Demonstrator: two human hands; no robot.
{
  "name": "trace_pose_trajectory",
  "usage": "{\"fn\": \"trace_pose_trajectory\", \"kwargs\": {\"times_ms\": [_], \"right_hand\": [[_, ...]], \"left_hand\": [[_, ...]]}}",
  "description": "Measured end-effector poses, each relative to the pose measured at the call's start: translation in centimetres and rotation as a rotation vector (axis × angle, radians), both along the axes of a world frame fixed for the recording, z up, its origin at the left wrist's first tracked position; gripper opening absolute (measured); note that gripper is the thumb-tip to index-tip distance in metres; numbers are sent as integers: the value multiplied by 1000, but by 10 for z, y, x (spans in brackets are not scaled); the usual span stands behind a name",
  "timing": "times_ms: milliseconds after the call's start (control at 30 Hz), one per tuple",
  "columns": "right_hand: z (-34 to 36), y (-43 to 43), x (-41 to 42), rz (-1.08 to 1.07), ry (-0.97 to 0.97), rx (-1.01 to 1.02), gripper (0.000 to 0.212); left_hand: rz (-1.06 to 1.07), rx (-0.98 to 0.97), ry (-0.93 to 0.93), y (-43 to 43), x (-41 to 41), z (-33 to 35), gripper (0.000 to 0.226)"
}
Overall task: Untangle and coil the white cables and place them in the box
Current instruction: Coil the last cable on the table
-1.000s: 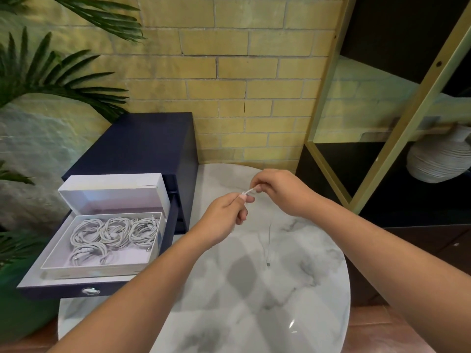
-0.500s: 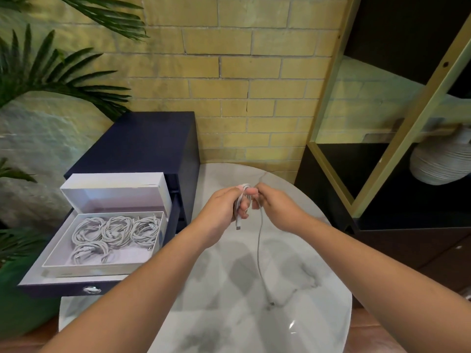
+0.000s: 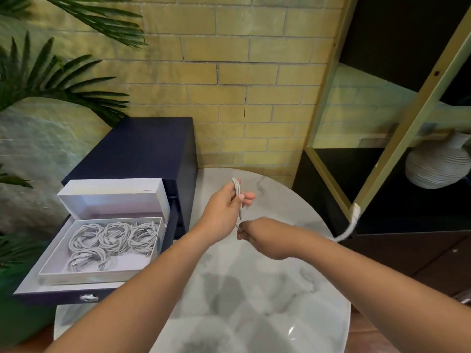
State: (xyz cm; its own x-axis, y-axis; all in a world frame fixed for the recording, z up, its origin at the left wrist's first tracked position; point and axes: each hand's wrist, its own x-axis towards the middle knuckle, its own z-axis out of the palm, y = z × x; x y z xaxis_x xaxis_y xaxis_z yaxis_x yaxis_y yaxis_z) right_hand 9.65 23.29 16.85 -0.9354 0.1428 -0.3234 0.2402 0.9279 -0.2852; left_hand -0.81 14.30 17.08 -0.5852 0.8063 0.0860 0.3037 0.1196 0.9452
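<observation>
A white cable (image 3: 237,190) is looped over the fingers of my left hand (image 3: 224,207), which holds it above the marble table. My right hand (image 3: 257,234) sits just below and to the right, pinching the cable's lower run. The cable's free end (image 3: 350,226) whips out blurred to the right. An open white box (image 3: 102,271) lies on the pulled-out drawer at the left, with several coiled white cables (image 3: 114,238) inside it.
A round marble table (image 3: 254,289) lies under my hands. A dark blue cabinet (image 3: 142,149) stands at its left, its drawer (image 3: 76,296) open. A gold-framed black shelf (image 3: 382,174) with a white vase (image 3: 435,164) stands at the right. Palm leaves (image 3: 51,80) hang at the left.
My left hand has risen with more cable looped on its fingers. My right hand has dropped below it along the cable. The cable's loose end has swung up to the right.
</observation>
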Motion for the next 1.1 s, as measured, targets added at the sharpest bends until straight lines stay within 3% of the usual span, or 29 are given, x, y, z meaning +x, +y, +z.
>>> {"fn": "trace_pose_trajectory", "kwargs": {"times_ms": [100,200,433,633,767,933,1100], "right_hand": [[30,4,4,20,-56,52,26],[47,14,9,-3,39,85,21],[50,44,10,-8,358,125,15],[40,52,13,10,577,270,18],[40,49,13,-13,616,91,17],[38,47,13,4,667,44,14],[30,37,10,-186,680,-167,10]], "left_hand": [[-31,-118,300,-5,-6,-11,26],[-94,-221,394,-10,-10,-14,15],[-178,-225,160,-20,-4,-8,35],[-160,-168,-60,-18,3,0,26],[-181,-187,-114,-17,3,2,22],[-247,-190,-160,-18,6,5,28],[-192,-110,-321,-18,9,7,35]]}}
